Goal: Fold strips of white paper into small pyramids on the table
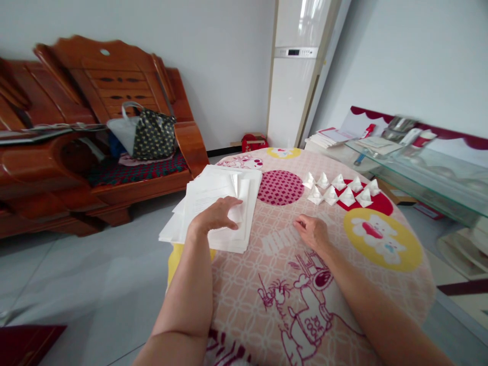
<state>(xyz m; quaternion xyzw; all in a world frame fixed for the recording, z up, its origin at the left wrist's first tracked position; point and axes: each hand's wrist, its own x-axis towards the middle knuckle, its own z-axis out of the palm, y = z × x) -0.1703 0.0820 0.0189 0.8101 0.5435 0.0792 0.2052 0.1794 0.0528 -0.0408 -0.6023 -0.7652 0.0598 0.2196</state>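
Observation:
A stack of white paper sheets [213,190] lies at the left edge of a round table covered by a pink cartoon cloth [290,284]. My left hand [215,216] rests on the stack, its fingers curled round the lifted corner of the top sheet. My right hand [312,231] lies on the cloth to the right of the stack, fingers loosely curled, nothing visible in it. Several small folded white paper shapes [341,190] sit in two rows at the far right of the table.
A carved wooden sofa [95,132] with a patterned bag [147,132] stands at the left. A tall white air conditioner [295,76] is in the corner. A glass shelf unit [427,168] with papers and jars runs along the right wall.

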